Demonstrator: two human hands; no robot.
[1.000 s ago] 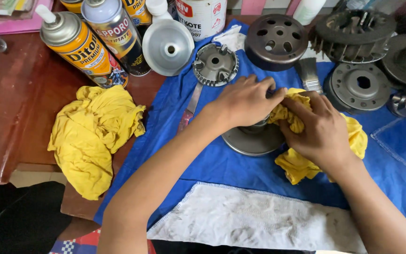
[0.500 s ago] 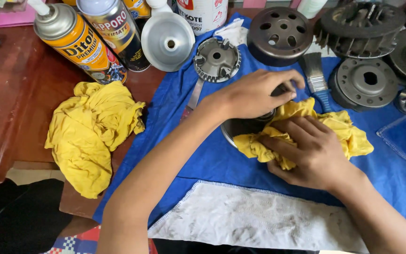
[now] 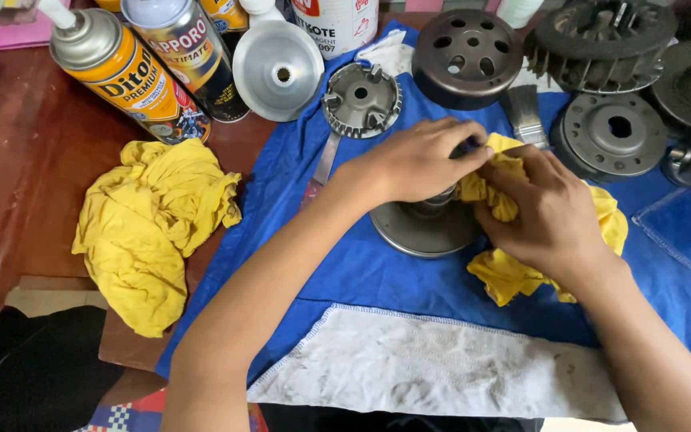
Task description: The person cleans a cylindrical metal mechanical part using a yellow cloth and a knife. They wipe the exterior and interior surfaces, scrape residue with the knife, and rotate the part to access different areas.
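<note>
A grey metal pulley disc (image 3: pixel 409 232) with a central hub stands on the blue cloth (image 3: pixel 361 272) in the middle of the view. My left hand (image 3: pixel 417 160) grips the top of its hub from the left. A yellow rag (image 3: pixel 521 272) is bunched in my right hand (image 3: pixel 549 212), which presses it against the hub's right side. The hub itself is mostly hidden under both hands.
A second yellow rag (image 3: pixel 149 228) lies on the wooden table at left. Spray cans (image 3: pixel 117 68), a silver cone-shaped disc (image 3: pixel 277 72) and a toothed plate (image 3: pixel 361 100) stand behind. A brush (image 3: pixel 525 112), dark drums and clutch parts (image 3: pixel 613 136) fill the back right. A dirty white cloth (image 3: pixel 433 368) lies in front.
My right hand has moved with the rag from the disc's front face back up to the hub's right side. My left hand stays on the hub, fingers drawn closer.
</note>
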